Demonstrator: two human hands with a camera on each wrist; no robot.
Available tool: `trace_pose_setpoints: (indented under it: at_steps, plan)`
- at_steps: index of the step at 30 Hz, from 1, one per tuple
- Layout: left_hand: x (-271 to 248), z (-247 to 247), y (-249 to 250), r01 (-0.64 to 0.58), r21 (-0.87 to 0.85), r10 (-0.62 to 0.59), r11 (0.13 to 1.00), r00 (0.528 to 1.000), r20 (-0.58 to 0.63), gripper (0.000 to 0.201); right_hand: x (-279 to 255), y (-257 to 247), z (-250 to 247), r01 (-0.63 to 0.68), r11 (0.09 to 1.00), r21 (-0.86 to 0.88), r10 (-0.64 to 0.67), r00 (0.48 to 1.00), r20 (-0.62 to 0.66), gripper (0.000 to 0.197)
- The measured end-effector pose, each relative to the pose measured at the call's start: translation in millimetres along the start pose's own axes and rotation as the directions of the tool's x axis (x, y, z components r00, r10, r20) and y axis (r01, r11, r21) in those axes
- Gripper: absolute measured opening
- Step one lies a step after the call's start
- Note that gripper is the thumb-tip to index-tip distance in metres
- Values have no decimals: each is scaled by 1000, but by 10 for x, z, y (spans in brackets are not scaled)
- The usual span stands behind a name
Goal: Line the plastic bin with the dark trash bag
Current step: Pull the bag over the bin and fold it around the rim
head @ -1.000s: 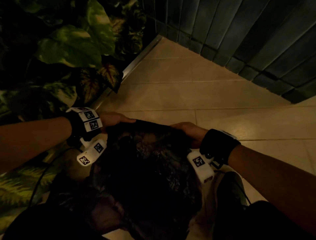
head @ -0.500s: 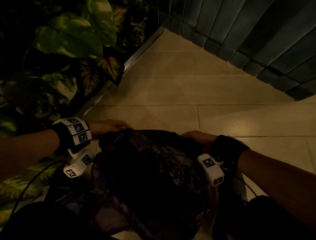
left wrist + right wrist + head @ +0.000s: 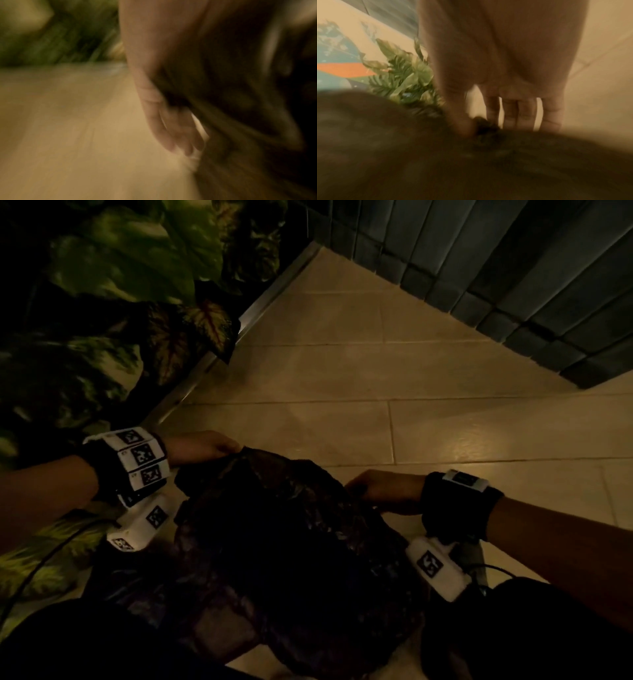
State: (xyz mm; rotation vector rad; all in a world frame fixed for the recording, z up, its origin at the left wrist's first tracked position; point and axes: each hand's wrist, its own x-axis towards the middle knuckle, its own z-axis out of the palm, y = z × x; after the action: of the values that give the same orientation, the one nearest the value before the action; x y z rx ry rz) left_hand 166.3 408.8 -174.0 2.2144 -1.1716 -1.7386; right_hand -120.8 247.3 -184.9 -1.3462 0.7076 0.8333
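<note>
A dark, crinkled trash bag (image 3: 274,542) fills the lower middle of the head view and hangs between my hands. My left hand (image 3: 205,445) holds its far-left top edge. My right hand (image 3: 380,489) grips the far-right top edge. In the right wrist view the thumb and fingers (image 3: 510,115) pinch a fold of the dark bag (image 3: 471,162). The left wrist view is blurred; my left hand (image 3: 181,135) lies against the dark bag (image 3: 240,108) with the fingers close together. The plastic bin is hidden; I cannot make it out under the bag.
Beige floor tiles (image 3: 342,392) stretch ahead. Large green leaves (image 3: 113,268) crowd the left side beside a metal floor rail (image 3: 274,292). A dark slatted wall (image 3: 513,268) closes the far right. My dark-clad legs are at the bottom edge.
Both hands have moved down and slightly apart with the bag's top edge, spreading it wider. The view has tilted a little.
</note>
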Motion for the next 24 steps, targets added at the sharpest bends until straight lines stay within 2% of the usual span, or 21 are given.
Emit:
trace_pose_setpoints:
  at_steps: [1,2,3,4,5,6,8,9,10,12,14,16,18,20,21,22,24]
  plan:
    - [-19,-86,59,-60,119,66,991,997,-49,56,5,-3,25,11,1000,9,-11,1000,-21,23]
    - [-126,-164,224,-92,149,108,985,989,-104,59,21,-8,31,20,998,53,-17,999,-49,25]
    - [-204,-254,354,-162,111,177,981,973,-146,53,39,-14,17,25,992,125,-14,996,-83,26]
    - [-312,-311,514,-234,42,238,971,962,-135,52,63,-25,-1,21,974,225,5,993,-116,26]
    - [-365,-359,613,-300,-31,297,954,952,-70,57,85,-26,-25,8,937,348,37,992,-122,26]
    - [-444,-337,719,-308,-14,308,951,950,47,61,106,-20,-42,-12,887,462,75,990,-119,28]
    - [-530,-216,808,-316,155,268,936,926,264,64,142,30,-75,-57,834,549,143,983,-116,38]
    - [-509,-139,782,-341,266,269,902,924,273,62,149,39,-74,-79,837,541,158,982,-101,44]
    - [-495,-79,728,-345,364,275,865,933,230,59,139,46,-76,-97,848,521,160,984,-77,42]
    - [-523,-62,603,-316,439,322,841,945,62,56,104,32,-105,-99,872,480,137,990,-44,20]
    - [-593,-106,480,-274,443,344,854,935,-84,51,31,26,-239,-66,883,465,120,989,-89,36]
    - [-692,-108,347,-198,394,305,898,924,-231,58,-66,-10,-395,4,895,446,90,978,-190,46]
    - [-802,-46,206,-114,352,253,929,889,-382,60,-144,-56,-544,78,892,446,27,974,-225,52]
    - [-921,68,63,-63,287,208,956,835,-510,56,-183,-160,-636,148,890,431,-46,970,-237,54]
    - [-974,143,-27,-41,235,169,971,815,-554,51,-183,-227,-668,180,889,420,-77,965,-250,54]
    - [-1034,236,-60,-26,173,121,985,818,-562,47,-187,-277,-690,205,890,407,-101,959,-263,54]
    - [-1170,396,-83,-34,-51,7,998,888,-459,49,-191,-369,-719,229,903,363,-128,951,-282,55]
